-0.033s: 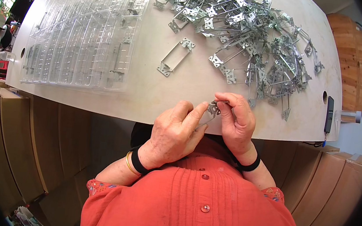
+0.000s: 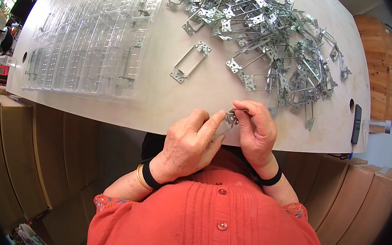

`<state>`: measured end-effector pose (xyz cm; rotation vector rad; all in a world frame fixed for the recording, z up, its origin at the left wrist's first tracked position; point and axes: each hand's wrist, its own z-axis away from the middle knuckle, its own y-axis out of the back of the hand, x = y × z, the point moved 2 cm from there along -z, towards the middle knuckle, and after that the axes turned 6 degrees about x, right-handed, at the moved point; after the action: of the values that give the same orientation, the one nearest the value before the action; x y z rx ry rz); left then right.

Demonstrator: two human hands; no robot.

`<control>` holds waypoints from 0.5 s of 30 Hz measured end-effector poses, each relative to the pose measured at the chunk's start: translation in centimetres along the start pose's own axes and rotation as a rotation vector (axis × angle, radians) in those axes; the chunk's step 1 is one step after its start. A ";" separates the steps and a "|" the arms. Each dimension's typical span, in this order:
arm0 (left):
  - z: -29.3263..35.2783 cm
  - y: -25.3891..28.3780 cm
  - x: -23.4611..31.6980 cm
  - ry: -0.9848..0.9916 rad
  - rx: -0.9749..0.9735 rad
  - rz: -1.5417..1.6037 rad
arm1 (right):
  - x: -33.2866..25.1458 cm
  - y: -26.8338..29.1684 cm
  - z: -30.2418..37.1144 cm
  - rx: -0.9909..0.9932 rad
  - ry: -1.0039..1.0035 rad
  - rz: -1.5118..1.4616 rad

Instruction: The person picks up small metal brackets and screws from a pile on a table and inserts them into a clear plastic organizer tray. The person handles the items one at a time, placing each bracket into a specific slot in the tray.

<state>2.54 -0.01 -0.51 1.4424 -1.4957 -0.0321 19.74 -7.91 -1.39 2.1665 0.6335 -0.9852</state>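
Close to my body, at the table's near edge, both hands hold one metal bracket (image 2: 231, 118). My left hand (image 2: 191, 143) is closed on its left part with thumb and fingers, which hide much of it. My right hand (image 2: 255, 131) pinches the bracket's other end between thumb and forefinger. A single rectangular metal frame with pierced end plates (image 2: 190, 62) lies apart on the table, beyond my left hand. Farther off to the right spreads a tangled heap of similar metal frames (image 2: 280, 45).
Clear plastic compartment trays (image 2: 87, 39) cover the table's left side, with some metal parts inside. A black bar-shaped object (image 2: 357, 124) sits at the right edge of the white table (image 2: 168, 112). Cardboard boxes (image 2: 45, 149) stand below on both sides. A round wooden top (image 2: 383, 68) is beyond the right edge.
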 end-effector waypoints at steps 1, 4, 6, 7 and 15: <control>0.0 0.0 0.0 -0.001 -0.001 0.001 | 0.0 0.1 0.0 -0.004 -0.017 0.001; 0.0 0.0 0.0 -0.001 -0.004 0.001 | 0.0 0.2 0.1 -0.005 -0.023 0.011; 0.1 -0.1 0.0 0.002 -0.007 -0.002 | 0.0 0.1 -0.1 0.007 0.032 0.024; 0.0 -0.1 0.0 0.002 -0.007 -0.001 | 0.0 0.1 -0.1 0.008 0.033 0.027; 0.1 0.0 0.0 0.005 -0.009 -0.002 | 0.6 0.1 0.3 0.033 0.001 -0.009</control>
<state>2.49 -0.01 -0.55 1.4354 -1.4883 -0.0361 20.00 -8.10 -2.03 2.1948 0.6324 -1.0056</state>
